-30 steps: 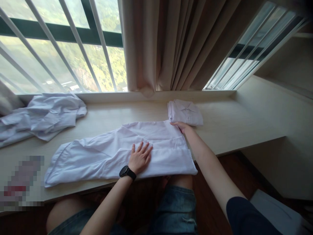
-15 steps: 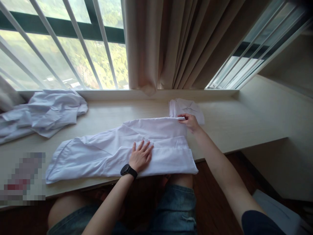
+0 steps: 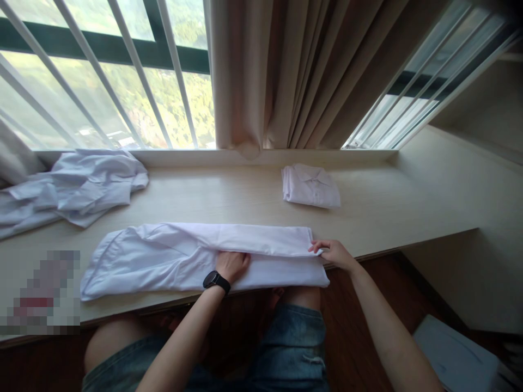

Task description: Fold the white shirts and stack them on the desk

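A white shirt (image 3: 163, 261) lies lengthwise along the front of the light wooden desk, its far side folded over toward me in a long flap. My left hand (image 3: 232, 265), with a black watch on the wrist, lies flat on the shirt; its fingertips are hidden beneath the flap's edge. At the shirt's right end my right hand (image 3: 332, 253) pinches the corner of that flap between thumb and fingers. Behind it, a folded white shirt (image 3: 311, 186) with collar and buttons showing rests on the desk.
A crumpled heap of white cloth (image 3: 93, 185) lies at the back left of the desk (image 3: 212, 190). A blurred-out item (image 3: 44, 294) is at the front left. Beige curtains (image 3: 286, 76) and barred windows stand behind. A pale box-like object (image 3: 455, 354) is low at right.
My right hand has brought the shirt's far edge toward me, folding it over. The flap now covers my left hand's fingertips. The folded shirt behind is more fully visible.
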`<state>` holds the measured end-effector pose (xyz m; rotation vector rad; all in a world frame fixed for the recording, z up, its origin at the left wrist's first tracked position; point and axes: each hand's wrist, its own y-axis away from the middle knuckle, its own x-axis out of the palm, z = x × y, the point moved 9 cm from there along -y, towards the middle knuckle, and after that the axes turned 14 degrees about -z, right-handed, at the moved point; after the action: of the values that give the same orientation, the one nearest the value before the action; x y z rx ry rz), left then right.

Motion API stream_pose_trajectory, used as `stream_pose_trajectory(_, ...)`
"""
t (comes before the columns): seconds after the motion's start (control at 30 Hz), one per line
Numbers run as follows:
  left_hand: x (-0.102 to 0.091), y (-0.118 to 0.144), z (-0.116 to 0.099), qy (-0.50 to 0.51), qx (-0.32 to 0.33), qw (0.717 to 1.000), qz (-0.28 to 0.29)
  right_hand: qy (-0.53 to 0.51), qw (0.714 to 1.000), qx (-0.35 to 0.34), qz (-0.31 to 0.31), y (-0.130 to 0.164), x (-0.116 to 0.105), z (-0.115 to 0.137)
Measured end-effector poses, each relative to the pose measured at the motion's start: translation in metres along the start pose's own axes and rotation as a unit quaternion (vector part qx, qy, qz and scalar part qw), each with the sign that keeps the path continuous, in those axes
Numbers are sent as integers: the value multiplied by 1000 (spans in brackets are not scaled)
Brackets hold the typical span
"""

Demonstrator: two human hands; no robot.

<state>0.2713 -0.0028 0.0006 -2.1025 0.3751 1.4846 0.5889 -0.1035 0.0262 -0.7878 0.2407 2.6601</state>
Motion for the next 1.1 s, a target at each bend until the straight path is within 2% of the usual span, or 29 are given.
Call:
stream_pose_trajectory(0.07, 2, 1, 2, -3, -15, 1000, 16, 25, 998, -9, -49, 11, -1, -7)
stream_pose_trajectory(0.23, -5, 0, -2, -26, 1, 1000, -6, -4, 980, -97, -172, 41, -4, -1)
stream_pose_trajectory(0.33, -7, -1, -2, -39, -5, 999, -4, 12, 965, -100, -240, 51, -7, -14)
stream_pose_trajectory(0.47, -11, 2, -9, -28, 2, 1000, 5, 125, 964, -116, -203, 50, 5, -32)
stream_pose_trajectory(0.53, -20, 8, -10, -22, 5, 1000, -4, 163, 962, -131, -173, 50, 9, -37)
stream_pose_trajectory(0.63, -45, 25, -9, 20, 21, 997, -71, 212, 953, -159, -146, 54, 11, -38)
stream_pose_trajectory(0.73, -74, 46, 11, 72, 13, 986, -148, 251, 927, -211, -182, 60, 22, -12)
stream_pose_trajectory(0.8, -87, 55, 39, 71, -17, 982, -176, 237, 914, -257, -208, 63, 47, 27)
stream_pose_trajectory(0.87, -96, 58, 73, 42, -44, 981, -183, 193, 911, -306, -198, 64, 93, 80)
stream_pose_trajectory(1.0, -105, 50, 144, -55, -76, 981, -169, 169, 896, -402, -86, 57, 230, 195)
stream_pose_trajectory(1.1, -98, 48, 184, -101, -106, 978, -145, 233, 881, -412, -20, 41, 319, 247)
